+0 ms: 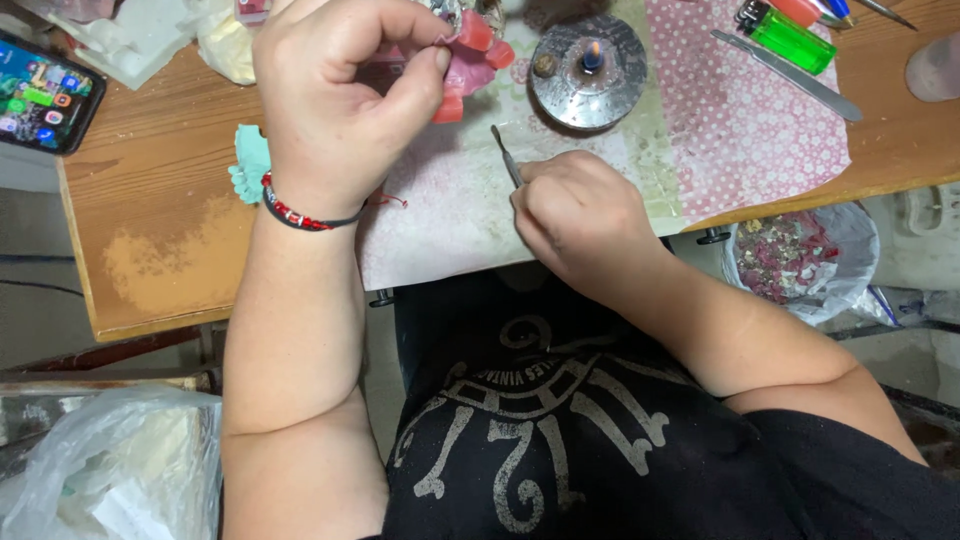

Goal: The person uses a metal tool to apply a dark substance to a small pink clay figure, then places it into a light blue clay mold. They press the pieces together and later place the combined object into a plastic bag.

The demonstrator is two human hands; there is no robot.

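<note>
Above the table, left grip (345, 95) clamps pink wax (465, 65); right grip (575, 210) clamps tool (505, 157)

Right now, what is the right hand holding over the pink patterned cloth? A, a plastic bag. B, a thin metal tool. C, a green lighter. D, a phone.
B: the right hand grips a thin metal tool whose tip points up toward the small lit burner, while the green lighter lies untouched at the far edge of the wooden table.
</note>
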